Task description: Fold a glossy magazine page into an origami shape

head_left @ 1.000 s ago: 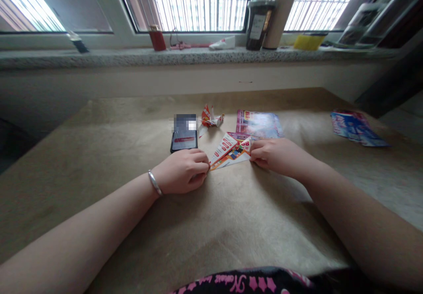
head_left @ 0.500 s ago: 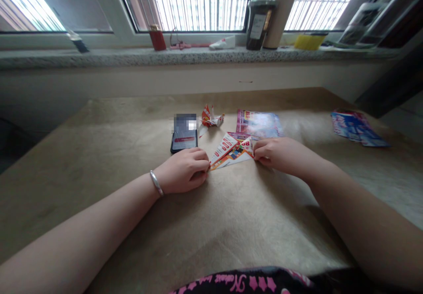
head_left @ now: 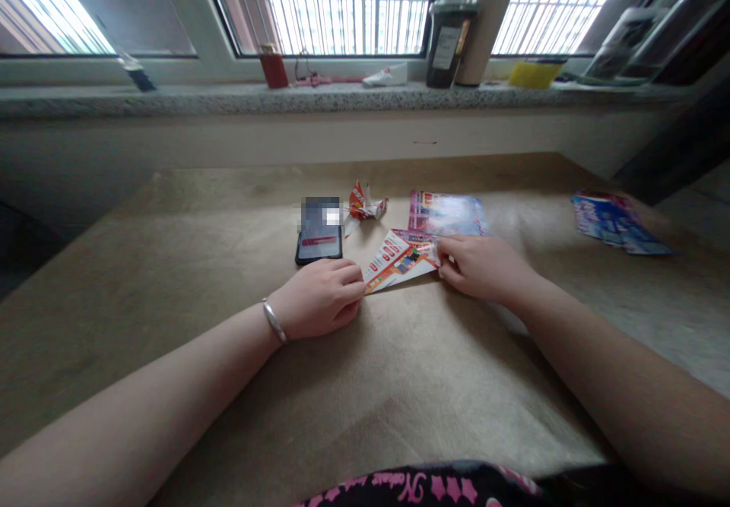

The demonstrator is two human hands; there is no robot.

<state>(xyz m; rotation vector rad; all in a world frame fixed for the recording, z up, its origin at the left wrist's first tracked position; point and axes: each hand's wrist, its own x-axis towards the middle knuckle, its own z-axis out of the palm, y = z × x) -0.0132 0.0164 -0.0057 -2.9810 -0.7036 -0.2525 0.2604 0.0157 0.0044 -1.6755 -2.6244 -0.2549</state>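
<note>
A printed sheet of paper (head_left: 399, 262), folded into a roughly triangular shape, lies on the table between my hands. My left hand (head_left: 326, 294) is closed on its left corner, with a silver bangle at the wrist. At the right end, the bent fingers of my right hand (head_left: 473, 264) pinch the paper's edge. Just beyond my left hand lies a phone (head_left: 319, 237) with its screen lit. A folded paper crane (head_left: 365, 203) in red and white sits behind the sheet. My fingertips partly cover both ends of the paper.
A glossy purple and blue leaflet (head_left: 448, 213) lies beyond my right hand. Several blue leaflets (head_left: 621, 224) are fanned out on the table (head_left: 228, 210) at the far right. Along the back, the stone windowsill (head_left: 342, 99) holds a red container (head_left: 274, 68), a dark canister (head_left: 448, 47) and a yellow item (head_left: 534, 74).
The right flap of the folded paper, raised before, now lies flatter. My right hand has shifted slightly and its fingers sit differently on the edge. My left hand stays nearly in place.
</note>
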